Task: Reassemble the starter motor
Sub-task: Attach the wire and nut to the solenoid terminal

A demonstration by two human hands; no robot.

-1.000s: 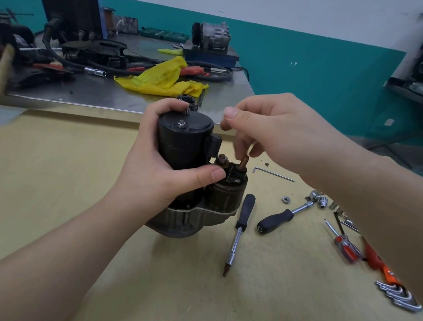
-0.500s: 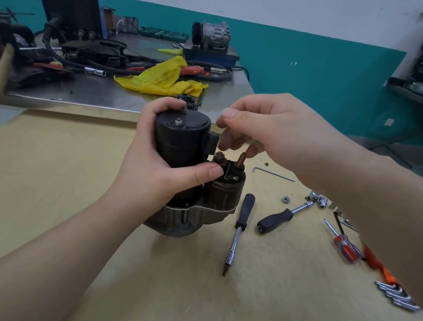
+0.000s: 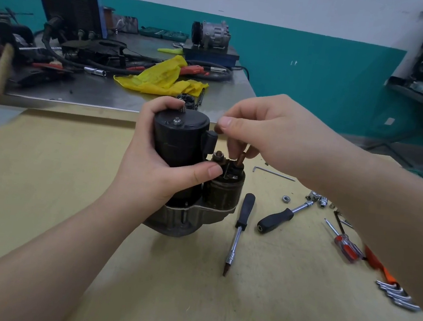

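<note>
Black cylindrical starter motor [image 3: 179, 154] stands upright on tan table [image 3: 69, 197]. Left hand [image 3: 150, 174] wraps housing. Right hand [image 3: 263, 137] fingers curled over copper terminal stud [image 3: 241, 158]; contact unclear. Likely heavy, rigid; grip housing.

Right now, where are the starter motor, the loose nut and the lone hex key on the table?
starter motor [image 3: 181, 141]: head view, on its black cylindrical housing.
loose nut [image 3: 286, 199]: head view, on the nut's rim.
hex key [image 3: 274, 173]: head view, midway along its long arm.

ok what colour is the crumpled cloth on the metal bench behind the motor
Yellow; the crumpled cloth on the grey metal bench shows clearly in the head view.
</note>
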